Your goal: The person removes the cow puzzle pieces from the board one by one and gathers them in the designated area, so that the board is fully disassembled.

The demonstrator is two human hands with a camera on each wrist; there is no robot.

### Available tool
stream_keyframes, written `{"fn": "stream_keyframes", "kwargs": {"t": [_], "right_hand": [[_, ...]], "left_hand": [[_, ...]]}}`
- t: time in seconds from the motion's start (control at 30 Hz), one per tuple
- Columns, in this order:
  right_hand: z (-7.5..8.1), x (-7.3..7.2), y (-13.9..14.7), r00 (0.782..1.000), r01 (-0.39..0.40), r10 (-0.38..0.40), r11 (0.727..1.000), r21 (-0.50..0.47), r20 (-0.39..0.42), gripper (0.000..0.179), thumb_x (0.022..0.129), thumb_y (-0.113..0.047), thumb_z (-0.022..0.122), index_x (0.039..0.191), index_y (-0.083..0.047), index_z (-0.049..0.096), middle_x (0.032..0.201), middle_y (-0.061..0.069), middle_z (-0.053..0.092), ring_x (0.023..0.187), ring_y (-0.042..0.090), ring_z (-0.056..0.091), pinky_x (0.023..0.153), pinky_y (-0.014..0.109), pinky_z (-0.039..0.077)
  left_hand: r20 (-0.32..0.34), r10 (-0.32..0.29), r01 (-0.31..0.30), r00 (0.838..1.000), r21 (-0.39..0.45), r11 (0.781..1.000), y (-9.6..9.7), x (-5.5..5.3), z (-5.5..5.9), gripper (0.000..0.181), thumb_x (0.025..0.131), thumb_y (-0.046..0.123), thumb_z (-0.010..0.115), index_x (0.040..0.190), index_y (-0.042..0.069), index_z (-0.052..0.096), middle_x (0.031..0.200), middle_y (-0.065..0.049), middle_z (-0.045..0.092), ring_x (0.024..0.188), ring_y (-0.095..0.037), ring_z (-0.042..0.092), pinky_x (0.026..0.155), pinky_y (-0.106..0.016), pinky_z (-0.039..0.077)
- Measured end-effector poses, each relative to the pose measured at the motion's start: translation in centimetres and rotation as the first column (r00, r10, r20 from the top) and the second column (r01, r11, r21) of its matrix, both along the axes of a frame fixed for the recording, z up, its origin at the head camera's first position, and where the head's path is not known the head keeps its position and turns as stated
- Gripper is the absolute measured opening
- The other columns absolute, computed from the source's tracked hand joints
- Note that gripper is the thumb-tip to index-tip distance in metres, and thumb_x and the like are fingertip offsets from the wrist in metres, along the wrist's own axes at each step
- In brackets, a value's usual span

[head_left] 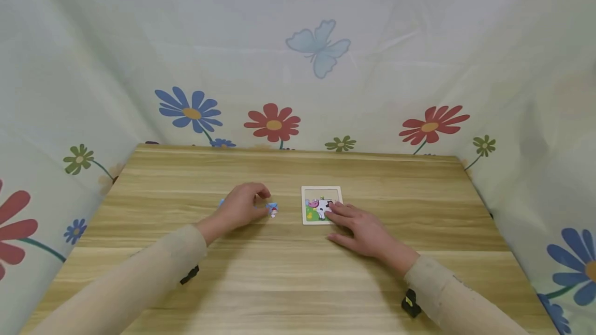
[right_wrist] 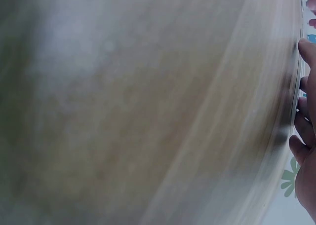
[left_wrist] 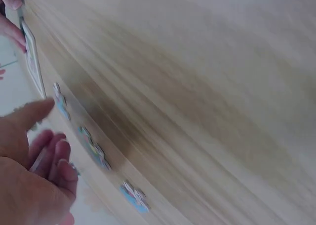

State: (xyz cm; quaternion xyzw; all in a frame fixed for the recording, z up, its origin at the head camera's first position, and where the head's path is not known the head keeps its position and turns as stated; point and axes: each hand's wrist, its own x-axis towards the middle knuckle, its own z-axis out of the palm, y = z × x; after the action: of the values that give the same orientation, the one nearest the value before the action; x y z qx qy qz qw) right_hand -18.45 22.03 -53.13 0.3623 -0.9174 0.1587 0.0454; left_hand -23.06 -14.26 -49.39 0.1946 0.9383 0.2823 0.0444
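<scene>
A small square jigsaw puzzle with a pale frame (head_left: 303, 206) lies mid-table, with a cow picture in its lower part and a plain strip at the top. My right hand (head_left: 365, 229) rests its fingertips on the right side of that picture. To the left, my left hand (head_left: 239, 206) hovers over loose puzzle pieces, thumb apart from loosely bent fingers. One blue-topped puzzle piece (head_left: 272, 209) lies beside its thumb. In the left wrist view, another puzzle piece (left_wrist: 94, 147) and a blue-edged puzzle piece (left_wrist: 134, 197) lie below the hand (left_wrist: 34, 161); the head view mostly hides them.
The wooden table (head_left: 279, 283) ends at the back against a white curtain (head_left: 223, 40) printed with flowers and a butterfly. Curtain also hangs along both sides. A dark strap part (head_left: 411, 304) shows under the right sleeve, another (head_left: 190, 275) under the left.
</scene>
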Motion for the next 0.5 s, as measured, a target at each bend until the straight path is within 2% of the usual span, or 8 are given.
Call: {"fn": "stream_keyframes", "kwargs": {"t": [0.1, 0.2, 0.5], "right_hand": [[0.1, 0.0, 0.0, 1.0, 0.007, -0.007, 1.0, 0.004, 0.0, 0.06, 0.099, -0.047, 0.074, 0.149, -0.016, 0.064, 0.158, 0.009, 0.056, 0.145, 0.033, 0.054, 0.115, 0.056, 0.044], [0.3, 0.0, 0.0, 1.0, 0.006, -0.006, 1.0, 0.005, -0.002, 0.06, 0.099, -0.048, 0.074, 0.149, -0.016, 0.065, 0.158, 0.009, 0.056, 0.144, 0.033, 0.055, 0.115, 0.056, 0.045], [0.3, 0.0, -0.1, 1.0, 0.001, -0.001, 1.0, 0.012, 0.008, 0.06, 0.099, -0.049, 0.074, 0.149, -0.016, 0.064, 0.159, 0.008, 0.055, 0.146, 0.031, 0.053, 0.116, 0.054, 0.045]], "left_hand": [[-0.024, -0.092, 0.091, 0.995, -0.038, 0.995, -0.2, -0.5, -0.2, 0.03, 0.087, 0.018, 0.089, 0.113, 0.009, 0.076, 0.11, -0.003, 0.076, 0.093, -0.02, 0.063, 0.09, -0.043, 0.054], [-0.015, -0.141, 0.14, 0.99, -0.056, 0.989, -0.3, -0.8, -0.4, 0.028, 0.088, 0.018, 0.088, 0.112, 0.011, 0.077, 0.11, -0.001, 0.076, 0.094, -0.02, 0.062, 0.092, -0.043, 0.054], [0.007, -0.146, 0.146, 0.989, -0.065, 0.987, -0.6, -1.3, -0.9, 0.021, 0.09, 0.011, 0.084, 0.109, 0.014, 0.077, 0.105, 0.004, 0.075, 0.091, -0.017, 0.058, 0.089, -0.04, 0.052]]}}
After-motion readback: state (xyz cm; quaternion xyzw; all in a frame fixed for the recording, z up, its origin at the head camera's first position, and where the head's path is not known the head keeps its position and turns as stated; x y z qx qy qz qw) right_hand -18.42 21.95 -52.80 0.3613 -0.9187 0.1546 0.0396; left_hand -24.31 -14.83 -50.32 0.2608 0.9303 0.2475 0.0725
